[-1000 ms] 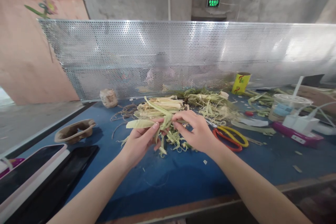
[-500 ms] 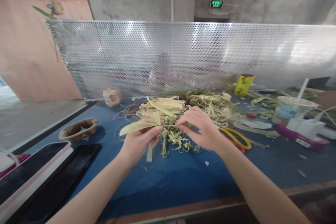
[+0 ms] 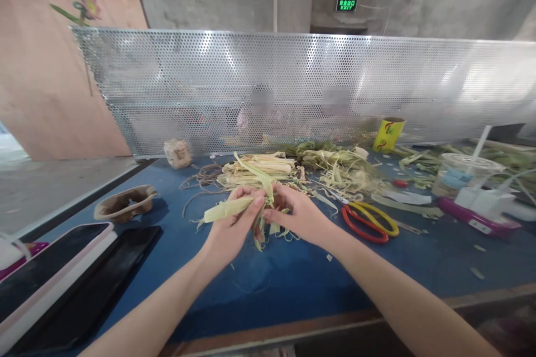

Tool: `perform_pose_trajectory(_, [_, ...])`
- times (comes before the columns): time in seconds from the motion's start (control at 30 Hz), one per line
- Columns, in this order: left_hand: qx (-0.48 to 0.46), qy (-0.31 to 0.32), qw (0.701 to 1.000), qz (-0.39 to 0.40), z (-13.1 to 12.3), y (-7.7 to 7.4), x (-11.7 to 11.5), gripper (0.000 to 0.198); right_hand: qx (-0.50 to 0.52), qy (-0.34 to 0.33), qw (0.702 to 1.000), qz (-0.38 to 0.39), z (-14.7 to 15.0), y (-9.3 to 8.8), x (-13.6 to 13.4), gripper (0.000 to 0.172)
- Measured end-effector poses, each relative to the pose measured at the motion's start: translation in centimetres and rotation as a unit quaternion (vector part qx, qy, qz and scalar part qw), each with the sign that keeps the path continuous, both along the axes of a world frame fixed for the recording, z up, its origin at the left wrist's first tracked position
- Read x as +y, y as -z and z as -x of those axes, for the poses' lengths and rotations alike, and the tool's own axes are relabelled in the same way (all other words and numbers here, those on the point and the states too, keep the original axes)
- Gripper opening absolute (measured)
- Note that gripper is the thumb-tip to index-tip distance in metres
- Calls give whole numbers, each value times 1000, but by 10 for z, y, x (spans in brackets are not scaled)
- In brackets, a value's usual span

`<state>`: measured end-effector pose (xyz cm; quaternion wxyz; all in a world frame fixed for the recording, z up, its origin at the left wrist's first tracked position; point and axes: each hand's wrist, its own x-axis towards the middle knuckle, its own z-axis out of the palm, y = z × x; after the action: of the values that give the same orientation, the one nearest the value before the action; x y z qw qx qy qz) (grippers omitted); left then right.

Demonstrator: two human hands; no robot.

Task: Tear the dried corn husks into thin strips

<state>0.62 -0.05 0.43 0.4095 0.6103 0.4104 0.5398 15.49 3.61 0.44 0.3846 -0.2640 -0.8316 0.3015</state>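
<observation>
My left hand [image 3: 235, 217] is closed on a bundle of pale green husk strips [image 3: 226, 210], one broad strip sticking out to the left and another rising up and away. My right hand [image 3: 295, 213] meets it at the middle of the bundle, thumb and fingers pinching the same piece. Thin curled shreds dangle below both hands. The exact spot between the fingertips is partly hidden. Behind the hands lies a pile of flat yellowish husk strips [image 3: 263, 167]. Scissors [image 3: 368, 223] with one red and one yellow handle loop rest right of my right hand.
Greener husks [image 3: 339, 164] are heaped at the back. A yellow roll [image 3: 388, 134], a lidded plastic cup [image 3: 464, 175] and a purple power strip [image 3: 477, 216] stand right. Left are a cardboard cup tray [image 3: 125, 203], a black tray [image 3: 92, 284] and twine [image 3: 203, 177]. A perforated metal screen [image 3: 293, 83] borders the table.
My hands have come together, the right one moving left to meet the left one at the husk bundle. The scissors now show more fully.
</observation>
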Motion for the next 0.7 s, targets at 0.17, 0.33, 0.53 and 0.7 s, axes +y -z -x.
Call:
perform_pose_trajectory(0.17, [3, -25, 1000, -2, -1, -3, -1, 23, 34, 36, 997, -66, -4, -5, 0, 15])
perform_pose_trajectory(0.33, [39, -29, 999, -14, 1, -2, 0, 23, 42, -2, 999, 5, -5, -10, -3, 13])
perform_pose_trajectory(0.53, [93, -55, 990, -88, 2, 0, 3, 22, 120, -80, 973, 181, -3, -5, 2, 18])
perform_pose_trajectory(0.7, [134, -44, 988, -68, 3, -1, 1, 30, 173, -39, 955, 237, -1, -5, 5, 18])
